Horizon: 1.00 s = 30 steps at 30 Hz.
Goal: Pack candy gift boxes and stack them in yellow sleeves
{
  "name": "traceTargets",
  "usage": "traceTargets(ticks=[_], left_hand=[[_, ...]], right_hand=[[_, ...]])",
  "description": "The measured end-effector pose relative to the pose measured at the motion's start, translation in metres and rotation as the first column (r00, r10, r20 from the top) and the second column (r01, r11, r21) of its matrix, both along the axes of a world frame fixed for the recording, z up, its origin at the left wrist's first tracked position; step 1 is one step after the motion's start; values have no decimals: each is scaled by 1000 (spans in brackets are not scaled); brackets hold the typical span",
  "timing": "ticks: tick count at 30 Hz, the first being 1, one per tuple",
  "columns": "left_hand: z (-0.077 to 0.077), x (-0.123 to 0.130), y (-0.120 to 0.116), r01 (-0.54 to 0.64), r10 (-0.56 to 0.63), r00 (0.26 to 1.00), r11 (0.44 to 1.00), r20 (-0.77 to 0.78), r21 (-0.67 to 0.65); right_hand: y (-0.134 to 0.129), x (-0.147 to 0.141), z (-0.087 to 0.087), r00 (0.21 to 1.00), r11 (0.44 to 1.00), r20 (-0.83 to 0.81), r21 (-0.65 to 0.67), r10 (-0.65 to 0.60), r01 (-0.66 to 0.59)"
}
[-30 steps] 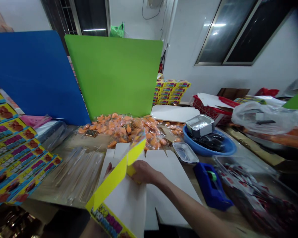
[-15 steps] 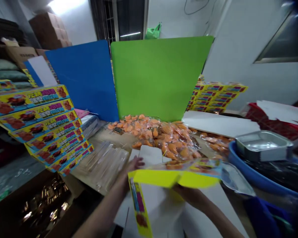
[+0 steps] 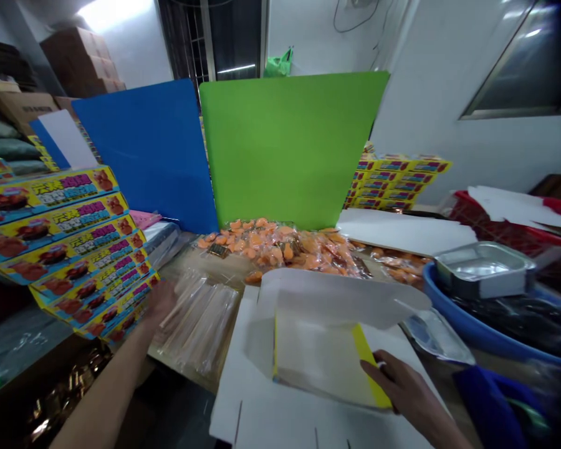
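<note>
An opened cardboard box [image 3: 318, 355] lies in front of me, its pale inside facing up and its lid raised at the back. My right hand [image 3: 395, 377] grips the box's yellow right side wall, thumb and fingers on either side of it. Off to the left, my left hand [image 3: 161, 302] is at the near end of a pile of clear-wrapped wooden sticks [image 3: 206, 321]. It is blurred, and its fingers cannot be made out. White flat cardboard [image 3: 271, 418] lies beneath the box.
Orange items in clear bags [image 3: 299, 246] are heaped behind the box. Printed boxes [image 3: 75, 243] are stacked at left, above a carton of shiny copper-coloured packets [image 3: 70, 399]. At right stand a blue tub [image 3: 486, 337] with a foil tray [image 3: 486, 271] and a red basket [image 3: 505, 227].
The box has been turned and set down with its inside up and lid standing open. My left hand has moved left, away from it, to the sticks. My right hand stays by the box.
</note>
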State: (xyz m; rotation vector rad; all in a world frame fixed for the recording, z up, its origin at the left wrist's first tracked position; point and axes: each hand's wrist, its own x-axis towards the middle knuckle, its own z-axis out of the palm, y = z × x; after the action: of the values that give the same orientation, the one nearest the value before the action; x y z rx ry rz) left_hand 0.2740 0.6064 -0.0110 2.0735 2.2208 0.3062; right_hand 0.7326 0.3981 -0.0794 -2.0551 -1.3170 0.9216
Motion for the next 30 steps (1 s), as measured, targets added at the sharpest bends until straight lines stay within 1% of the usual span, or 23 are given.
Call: traceTargets(ticks=[2,5,6,8,10,11,12,13,14,15,16,17,18,19,20,21,22,23,25,27,29,30], left_hand=[[9,3,-3,17,-15,998,999,-53,31],[22,15,-16,116,-109,991,989,-74,87],[26,21,-21,163,-158,986,980,-53,115],[31,38,-32,254,-264,964,951,37,178],[34,58,-44,345,-387,909,907,155,242],[35,70,-50,408,-463,865,874,194,266],[35,82,-56,482,-549,809,823,209,300],[35,95,-64,562,-640,743,755,196,337],[34,108,-72,641,-726,670,672,158,372],[33,122,-80,705,-793,601,585,100,401],[31,135,-88,753,-838,545,507,34,419],[29,148,-96,788,-863,505,444,-33,427],[25,160,-103,811,-873,478,399,-92,427],[22,172,-109,833,-880,453,362,-142,418],[18,184,-113,848,-882,436,336,-180,410],[13,195,-116,861,-883,423,321,-204,395],[10,205,-117,871,-883,415,318,-217,374],[6,214,-116,880,-884,413,326,-218,346],[0,231,-113,894,-885,423,371,-198,253],[-5,242,-109,901,-889,430,414,-154,125],[-11,248,-104,898,-893,436,440,-113,-5],[-16,249,-101,894,-893,437,445,-102,-62]], right_hand=[[1,-2,4,1000,1000,-27,6,-13,13],[3,-5,6,999,997,-9,63,-35,35],[4,-6,6,999,996,3,80,-32,32],[4,-8,5,999,995,40,101,-23,19],[4,-11,8,994,988,92,151,-52,38],[2,-13,12,990,978,112,196,-88,65],[1,-15,19,986,964,111,247,-125,94],[-1,-18,27,986,947,70,296,-153,126],[-3,-22,36,987,930,-18,332,-161,158],[-5,-27,47,979,920,-145,345,-141,184],[-6,-31,58,952,923,-292,333,-92,191],[-7,-35,68,902,937,-432,306,-22,169],[-8,-39,77,845,953,-532,280,55,114],[-9,-42,84,807,964,-577,265,129,35],[-9,-44,89,798,964,-571,260,192,-46],[-10,-45,91,813,959,-532,262,237,-108],[-10,-44,92,840,954,-478,265,256,-140],[-11,-42,92,870,953,-425,269,250,-143],[-12,-37,87,918,952,-336,285,212,-115],[-14,-31,82,967,943,-191,317,168,-101],[-18,-28,77,995,927,-24,366,97,-81],[-20,-27,75,998,921,25,385,60,-65]])
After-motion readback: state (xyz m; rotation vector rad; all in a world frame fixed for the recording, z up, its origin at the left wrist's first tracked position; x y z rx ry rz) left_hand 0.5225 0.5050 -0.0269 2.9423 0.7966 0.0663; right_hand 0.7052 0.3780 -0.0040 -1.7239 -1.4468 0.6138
